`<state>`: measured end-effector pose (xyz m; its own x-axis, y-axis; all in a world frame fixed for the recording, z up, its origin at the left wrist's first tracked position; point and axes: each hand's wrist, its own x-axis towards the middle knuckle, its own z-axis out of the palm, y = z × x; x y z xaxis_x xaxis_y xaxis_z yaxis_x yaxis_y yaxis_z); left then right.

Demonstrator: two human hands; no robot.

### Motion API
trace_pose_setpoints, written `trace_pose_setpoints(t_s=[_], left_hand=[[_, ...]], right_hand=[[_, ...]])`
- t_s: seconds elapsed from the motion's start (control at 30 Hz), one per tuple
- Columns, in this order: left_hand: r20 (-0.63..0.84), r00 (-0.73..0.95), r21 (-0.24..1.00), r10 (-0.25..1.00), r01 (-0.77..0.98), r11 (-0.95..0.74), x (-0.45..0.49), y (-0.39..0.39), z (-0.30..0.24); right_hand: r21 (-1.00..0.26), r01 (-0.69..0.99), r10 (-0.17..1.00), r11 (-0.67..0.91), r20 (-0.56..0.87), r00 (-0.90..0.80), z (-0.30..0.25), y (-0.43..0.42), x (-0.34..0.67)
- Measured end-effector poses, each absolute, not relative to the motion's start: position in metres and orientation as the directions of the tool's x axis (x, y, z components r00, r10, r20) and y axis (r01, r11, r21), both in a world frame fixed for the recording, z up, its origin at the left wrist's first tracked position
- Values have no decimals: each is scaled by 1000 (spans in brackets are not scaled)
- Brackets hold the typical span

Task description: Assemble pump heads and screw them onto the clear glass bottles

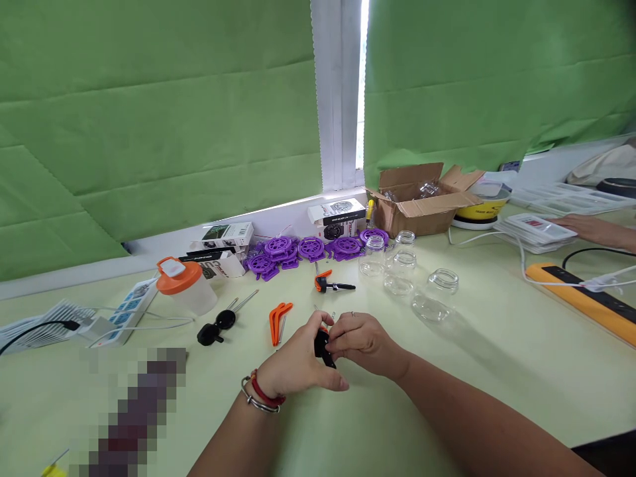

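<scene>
Near the middle of the table, my left hand [301, 354] is closed around a small black part [322, 346] with a bit of orange at its top. The fingers of my right hand [360, 341] are pinched against its right side; whether they hold a smaller piece is hidden. Just beyond lies a black-and-orange clamp-like piece [328, 283] with a metal rod. Left of my hands are orange V-shaped handles [279, 321] beside a thin rod. Further left rest two black round-headed pieces [218, 324] with metal shafts.
Several glass jars [434, 295] stand right of centre. Purple plastic wheels [311, 248] line the back, near printed boxes [338, 212] and an open carton [422, 205]. An orange-lidded bottle [186, 285] and power strip [129, 311] sit left. Another person's hand [591, 228] touches cases at right.
</scene>
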<state>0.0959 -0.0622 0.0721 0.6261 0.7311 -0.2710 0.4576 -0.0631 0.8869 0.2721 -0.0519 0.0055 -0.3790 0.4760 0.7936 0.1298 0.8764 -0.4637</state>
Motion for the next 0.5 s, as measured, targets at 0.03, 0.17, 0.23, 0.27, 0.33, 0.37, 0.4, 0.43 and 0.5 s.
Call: trace_pose_setpoints(t_s=[0.03, 0.17, 0.23, 0.27, 0.33, 0.37, 0.4, 0.43, 0.5], left_hand=[[-271, 628, 890, 729, 453, -58, 96, -62, 72], [-271, 637, 902, 721, 430, -42, 95, -62, 71], [-266, 639, 903, 722, 427, -45, 95, -62, 71], [-263, 638, 902, 724, 429, -51, 95, -62, 71], [-260, 637, 897, 726, 437, -62, 96, -62, 71], [-261, 637, 896, 725, 440, -64, 96, -62, 72], [-261, 637, 895, 725, 442, -66, 96, -62, 72], [-260, 638, 894, 725, 442, -68, 97, -62, 72], [-255, 636, 895, 728, 440, -71, 97, -61, 72]], right_hand=[[-479, 118, 486, 870, 789, -376, 5, -52, 272], [-505, 113, 505, 856, 769, -391, 2, -51, 273], [-496, 137, 504, 858, 760, -410, 2, -50, 274], [-488, 149, 502, 860, 756, -421, 3, -50, 275], [-472, 158, 490, 867, 754, -438, 4, -50, 275], [-469, 156, 486, 869, 755, -439, 4, -50, 275], [-469, 149, 483, 871, 757, -440, 4, -50, 274], [-475, 139, 484, 869, 755, -442, 5, -51, 274], [-499, 115, 492, 859, 742, -455, 6, -52, 273]])
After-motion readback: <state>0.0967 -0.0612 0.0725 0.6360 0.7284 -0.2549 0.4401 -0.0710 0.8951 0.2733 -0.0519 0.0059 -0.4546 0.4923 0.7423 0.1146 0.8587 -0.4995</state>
